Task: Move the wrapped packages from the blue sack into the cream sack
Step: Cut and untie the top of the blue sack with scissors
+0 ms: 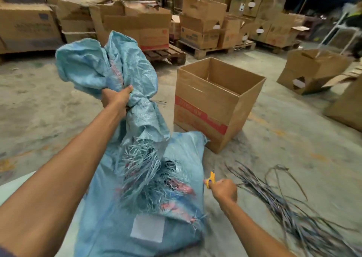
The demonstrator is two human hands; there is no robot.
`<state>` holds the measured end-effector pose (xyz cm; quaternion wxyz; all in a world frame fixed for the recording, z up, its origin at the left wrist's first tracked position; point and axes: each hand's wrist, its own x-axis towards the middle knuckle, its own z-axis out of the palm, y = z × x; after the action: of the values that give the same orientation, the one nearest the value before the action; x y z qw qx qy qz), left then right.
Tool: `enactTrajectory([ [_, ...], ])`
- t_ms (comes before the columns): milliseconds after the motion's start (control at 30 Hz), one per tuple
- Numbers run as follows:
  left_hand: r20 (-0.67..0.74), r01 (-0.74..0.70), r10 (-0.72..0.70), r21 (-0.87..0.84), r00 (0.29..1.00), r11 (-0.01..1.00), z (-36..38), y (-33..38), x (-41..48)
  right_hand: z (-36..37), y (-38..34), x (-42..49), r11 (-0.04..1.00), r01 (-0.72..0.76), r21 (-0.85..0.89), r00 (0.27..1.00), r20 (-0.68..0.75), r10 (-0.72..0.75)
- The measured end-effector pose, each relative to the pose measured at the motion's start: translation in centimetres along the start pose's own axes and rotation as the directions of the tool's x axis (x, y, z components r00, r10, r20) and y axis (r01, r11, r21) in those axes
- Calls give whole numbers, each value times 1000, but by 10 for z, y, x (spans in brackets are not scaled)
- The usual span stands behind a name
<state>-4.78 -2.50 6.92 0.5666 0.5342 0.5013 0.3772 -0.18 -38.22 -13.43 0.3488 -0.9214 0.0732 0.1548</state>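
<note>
Stacks of cardboard cartons (137, 27) on wooden pallets (215, 49) fill the back of the warehouse, above a dusty concrete floor (39, 100). In the middle of that floor lies the blue sack (117, 227), a woven bag with a white label (147, 228) on its near side and a torn, frayed opening (148, 170) through which pink and red wrapping shows. Its loose upper fabric (98, 65) is bunched and lifted above the body of the bag. Just beside it to the right stands an open cardboard box (213, 104) with a red band. A heap of cut strapping strips (293, 207) sprawls on the floor at the lower right. A pale surface (11, 186), perhaps a sack, shows at the lower left edge. The left hand (115, 100) grips the raised fabric in a closed fist. The right hand (225, 190) is curled around a small yellow tool (211, 180), held near the sack's right edge.
</note>
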Motion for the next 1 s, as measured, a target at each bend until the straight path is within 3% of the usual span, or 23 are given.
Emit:
enactTrajectory([
  [100,-2,-5,5,69,1000,998,1,-8,3,11,34,4,987,-162,10,987,-15,162],
  [167,18,10,-12,66,1000,998,2,-8,5,16,48,4,978,-196,-75,980,18,198],
  [500,64,10,-13,51,998,999,1,-14,3,21,60,28,913,-72,-402,957,229,177],
  [567,74,28,-31,39,997,999,-2,-14,3,16,43,33,906,16,-423,974,212,82],
  [667,98,36,-37,11,994,999,-6,-10,3,1,-24,23,921,270,-281,963,64,-263],
  [733,119,46,-45,-4,992,999,-11,-9,3,-10,-81,9,881,468,-69,884,24,-468],
  [833,151,52,-50,-10,987,999,-21,-6,2,-16,-164,-17,715,681,159,720,28,-693],
  [1000,195,70,-53,-86,979,994,-50,12,-4,-19,-264,-64,576,749,327,550,178,-816],
])
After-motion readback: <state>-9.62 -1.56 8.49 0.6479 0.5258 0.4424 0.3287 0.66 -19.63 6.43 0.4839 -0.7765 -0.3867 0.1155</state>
